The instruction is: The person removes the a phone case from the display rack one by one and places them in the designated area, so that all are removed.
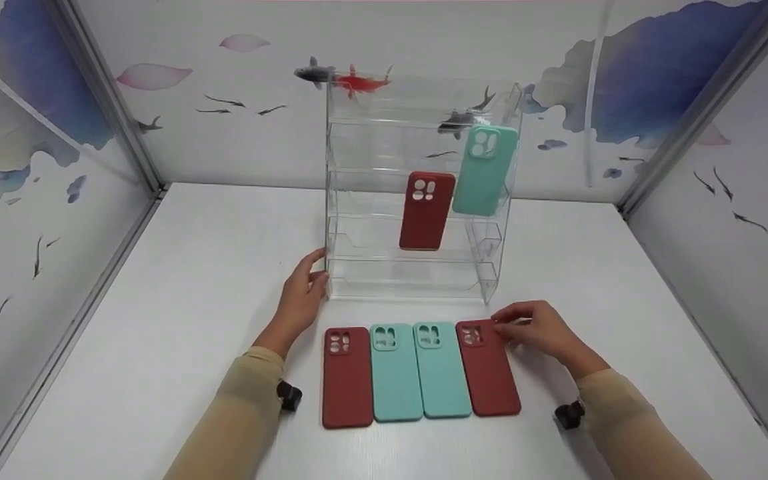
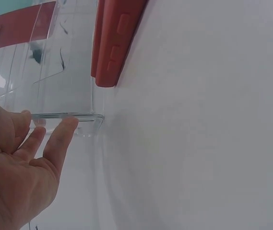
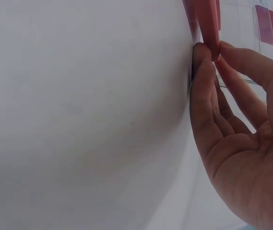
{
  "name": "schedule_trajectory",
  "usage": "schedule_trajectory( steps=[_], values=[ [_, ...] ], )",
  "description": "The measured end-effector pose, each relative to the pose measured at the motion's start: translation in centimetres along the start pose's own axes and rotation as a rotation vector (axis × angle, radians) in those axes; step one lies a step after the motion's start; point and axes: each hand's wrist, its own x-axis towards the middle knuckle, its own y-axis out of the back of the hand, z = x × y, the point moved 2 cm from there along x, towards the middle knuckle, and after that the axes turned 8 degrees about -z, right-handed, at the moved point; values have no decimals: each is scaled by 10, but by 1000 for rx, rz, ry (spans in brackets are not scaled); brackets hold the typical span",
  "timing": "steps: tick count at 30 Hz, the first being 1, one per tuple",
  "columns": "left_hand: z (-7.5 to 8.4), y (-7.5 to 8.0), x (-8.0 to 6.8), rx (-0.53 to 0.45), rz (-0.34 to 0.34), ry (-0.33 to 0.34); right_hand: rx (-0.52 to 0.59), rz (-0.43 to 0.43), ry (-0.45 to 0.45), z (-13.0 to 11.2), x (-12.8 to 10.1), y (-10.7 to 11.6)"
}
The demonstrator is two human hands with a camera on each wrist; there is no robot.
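Pinching the top corner of the rightmost red case [image 1: 487,368] between thumb and fingertips, my right hand [image 1: 536,328] has it where it lies flat on the tabletop [image 1: 177,313], last in a row of four just before the clear acrylic rack [image 1: 417,193]. To lift it cleanly I'd peel that corner up and away from the teal case [image 1: 442,371] touching its left side. My left hand [image 1: 301,297], fingers straight, steadies the rack's lower left edge. Open tabletop lies to the right; the rack front stands close ahead.
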Motion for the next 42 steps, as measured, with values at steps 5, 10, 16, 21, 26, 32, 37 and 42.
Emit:
schedule_trajectory(
  steps=[5, 10, 16, 21, 26, 32, 37, 42],
  values=[
    [1, -1, 0, -2, 0, 7, 5, 9, 12, 0, 0, 0],
    [2, 0, -1, -2, 7, 13, -18, -2, 33, -2, 0, 0],
    [2, -1, -1, 2, 2, 26, -60, -6, 26, -5, 0, -1],
    [1, -1, -1, 9, 4, 26, -113, 7, 47, -12, 0, 1],
    [2, 0, -1, 14, 8, 25, -143, 33, 99, -29, -1, 7],
    [3, 0, 0, 17, -1, 12, -106, 67, 193, -58, -4, 22],
    [3, 1, -1, 11, -2, 10, -145, 136, 256, -84, -1, 30],
    [1, 0, -2, 12, -2, 24, -137, 225, 336, -111, 7, 32]
  ],
)
